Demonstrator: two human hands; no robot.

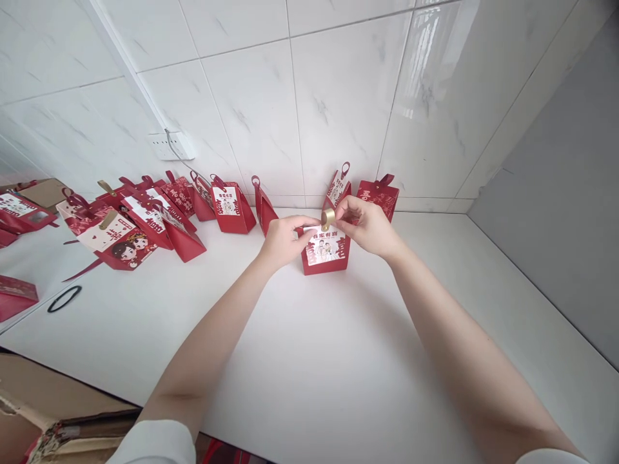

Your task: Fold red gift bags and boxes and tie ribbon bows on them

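Observation:
A red and white gift box (pixel 326 249) with a printed couple on its front stands upright on the white table. A gold strap (pixel 328 219) loops up from its top edge. My left hand (pixel 287 241) has thumb and forefinger closed on the top left corner of the box. On the other side, my right hand (pixel 370 225) is closed with its fingertips at the top right, against the strap. Just behind it stand a narrow red box (pixel 338 188) with a dark red loop and a wider red box (pixel 380 196), partly covered by my right hand.
Several red gift boxes (pixel 232 212) stand along the tiled wall to the left, some crowded together. A black ring (pixel 64 299) lies near the left table seam. An opened cardboard box (pixel 58 393) is below the table edge. A wall socket (pixel 171 146) has a cable.

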